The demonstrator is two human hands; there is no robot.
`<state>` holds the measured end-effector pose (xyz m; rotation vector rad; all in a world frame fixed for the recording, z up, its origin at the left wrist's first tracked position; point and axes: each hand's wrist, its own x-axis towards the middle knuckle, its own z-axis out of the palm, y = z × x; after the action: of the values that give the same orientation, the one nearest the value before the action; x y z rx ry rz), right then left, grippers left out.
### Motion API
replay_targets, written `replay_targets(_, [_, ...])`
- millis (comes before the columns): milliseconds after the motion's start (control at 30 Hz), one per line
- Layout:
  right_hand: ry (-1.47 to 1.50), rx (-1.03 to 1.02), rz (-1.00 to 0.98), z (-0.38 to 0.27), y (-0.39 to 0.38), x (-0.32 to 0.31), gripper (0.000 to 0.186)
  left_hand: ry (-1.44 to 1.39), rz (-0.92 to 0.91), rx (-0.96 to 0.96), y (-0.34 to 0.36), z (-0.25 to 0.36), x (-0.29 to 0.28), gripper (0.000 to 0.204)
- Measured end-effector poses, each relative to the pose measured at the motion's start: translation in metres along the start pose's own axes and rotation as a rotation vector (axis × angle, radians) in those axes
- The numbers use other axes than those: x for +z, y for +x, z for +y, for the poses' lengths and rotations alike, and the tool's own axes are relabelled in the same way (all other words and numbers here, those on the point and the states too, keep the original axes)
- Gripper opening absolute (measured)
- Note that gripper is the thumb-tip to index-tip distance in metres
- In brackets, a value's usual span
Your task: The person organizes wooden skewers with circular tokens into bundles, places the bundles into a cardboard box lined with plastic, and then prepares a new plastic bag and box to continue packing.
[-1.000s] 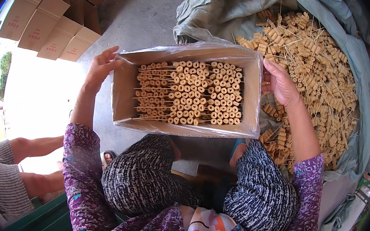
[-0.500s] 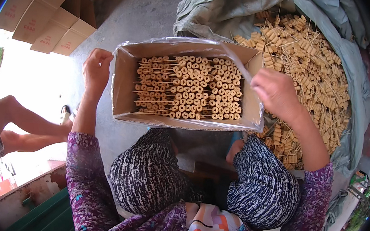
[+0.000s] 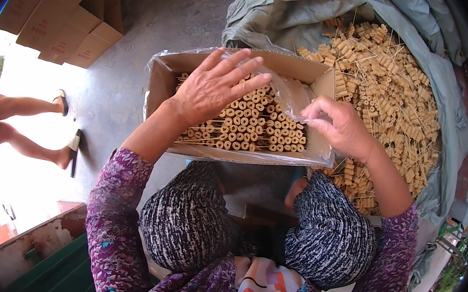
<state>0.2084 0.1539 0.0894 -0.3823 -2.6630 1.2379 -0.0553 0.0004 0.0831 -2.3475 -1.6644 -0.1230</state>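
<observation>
The right hand (image 3: 336,122) grasps the edge of a clear plastic liner (image 3: 290,98), pinched between thumb and bent fingers. The liner extends from this grip toward the far left, crossing the upper part of a cardboard carton (image 3: 305,68). The left hand (image 3: 217,84) is released: palm down, fingers extended and slightly spread, positioned to the left of the grip above the carton's far left portion. Whether its fingertips bear on the liner cannot be determined from this angle.

The carton lies directly left of and below the grip, above the patterned trousers (image 3: 180,226). It contains tubular snacks (image 3: 241,128) on thin sticks, packed in close rows with ring-shaped ends facing up. The left hand and forearm cover part of the rows furthest from the grip. Bare sticks project toward the carton's left side.

To the right of the grip, a loose heap of the same snacks (image 3: 387,99) rests on a grey-green sheet (image 3: 282,14), whose folds rise beyond the carton. Well apart from the grip, at the far left, stand several empty cartons (image 3: 59,19). Nearer on that side, the legs of another person (image 3: 27,107) are visible.
</observation>
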Motion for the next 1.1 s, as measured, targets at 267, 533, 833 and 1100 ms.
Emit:
replay_targets(267, [-0.318,-0.016,-0.228,0.009,0.009,0.015,0.012,0.073,-0.263,-0.169,-0.027,-0.038,0.025,0.034])
replay_targets(533, [-0.515,0.152,-0.407,0.017,0.040,0.032,0.012,0.107,-0.062,-0.331,-0.071,-0.073,-0.009,0.008])
replay_targets(833, [-0.575,0.164,-0.435,0.016,0.049,0.043,0.024,-0.107,-0.097,-0.283,-0.061,-0.071,-0.032,0.006])
replay_targets(1100, [-0.710,0.204,-0.858,0.011,0.049,0.061,0.019,-0.025,-0.587,-0.262,-0.105,-0.014,-0.010,0.010])
